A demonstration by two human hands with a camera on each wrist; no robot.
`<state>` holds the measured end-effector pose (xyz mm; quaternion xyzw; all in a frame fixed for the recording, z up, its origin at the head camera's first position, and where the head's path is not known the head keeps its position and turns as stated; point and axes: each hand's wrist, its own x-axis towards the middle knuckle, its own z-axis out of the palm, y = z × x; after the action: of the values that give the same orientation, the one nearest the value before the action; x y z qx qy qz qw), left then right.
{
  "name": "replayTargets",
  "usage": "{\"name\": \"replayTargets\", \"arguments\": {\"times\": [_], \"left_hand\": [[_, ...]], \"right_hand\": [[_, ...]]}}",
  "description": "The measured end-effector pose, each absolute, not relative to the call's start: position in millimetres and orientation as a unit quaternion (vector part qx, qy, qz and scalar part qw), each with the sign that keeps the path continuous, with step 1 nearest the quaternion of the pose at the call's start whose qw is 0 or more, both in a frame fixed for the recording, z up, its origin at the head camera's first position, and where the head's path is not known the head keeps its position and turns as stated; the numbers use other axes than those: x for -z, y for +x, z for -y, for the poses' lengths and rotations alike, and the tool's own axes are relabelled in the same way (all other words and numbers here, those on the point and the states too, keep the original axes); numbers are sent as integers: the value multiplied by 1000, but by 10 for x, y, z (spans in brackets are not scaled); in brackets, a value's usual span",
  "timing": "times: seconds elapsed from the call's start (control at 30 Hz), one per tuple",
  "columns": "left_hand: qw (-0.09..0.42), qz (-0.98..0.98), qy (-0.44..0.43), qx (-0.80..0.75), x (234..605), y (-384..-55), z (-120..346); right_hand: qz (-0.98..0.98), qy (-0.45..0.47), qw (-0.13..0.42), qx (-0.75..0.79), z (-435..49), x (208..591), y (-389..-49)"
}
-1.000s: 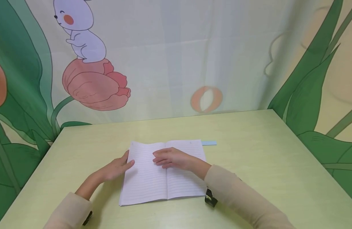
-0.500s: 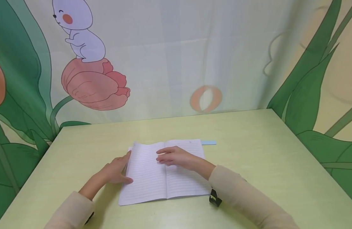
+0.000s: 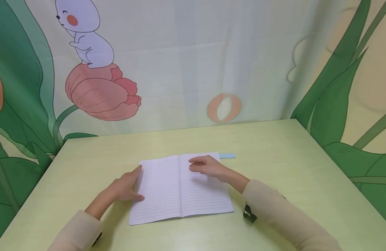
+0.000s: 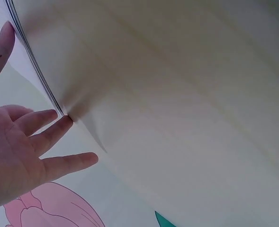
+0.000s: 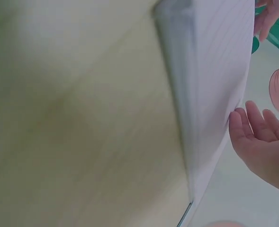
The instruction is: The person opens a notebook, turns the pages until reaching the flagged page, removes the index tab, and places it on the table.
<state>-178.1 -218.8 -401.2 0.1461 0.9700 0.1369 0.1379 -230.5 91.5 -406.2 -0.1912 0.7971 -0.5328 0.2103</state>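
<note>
An open notebook with lined white pages lies on the table, its spine running up the middle. At its left edge my left hand is spread, thumb over the page's margin and fingertips at the upper left corner. The left wrist view shows those fingers straight and apart along the stacked page edges. Over the upper part of the right page, my right hand has loosely bent fingers and casts a shadow on the paper. In the right wrist view its fingertips are close over the page.
A pale blue strip sticks out past the notebook's upper right edge. The light wooden table spreads around the notebook. A curtain printed with a rabbit and flowers hangs behind it. A black strap shows under the right sleeve.
My right hand has moved right, from the left page to over the right page. The left page, curled up at its top edge before, now lies flatter. My left thumb has shifted down the margin.
</note>
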Motion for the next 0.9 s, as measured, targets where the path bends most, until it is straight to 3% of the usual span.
{"name": "replayTargets", "arguments": {"times": [0.27,0.5,0.9], "left_hand": [[147,-963,182,-132,4075,-1806,2279],[168,-959,197,-116,4084,-1821,2298],[178,-959,193,-104,4080,-1816,2286]], "right_hand": [[-858,-207,133,450,-1135,4145,-2374],[-911,-235,98,325,-1301,4190,-2408],[-945,-253,114,174,-1437,4197,-2443]]}}
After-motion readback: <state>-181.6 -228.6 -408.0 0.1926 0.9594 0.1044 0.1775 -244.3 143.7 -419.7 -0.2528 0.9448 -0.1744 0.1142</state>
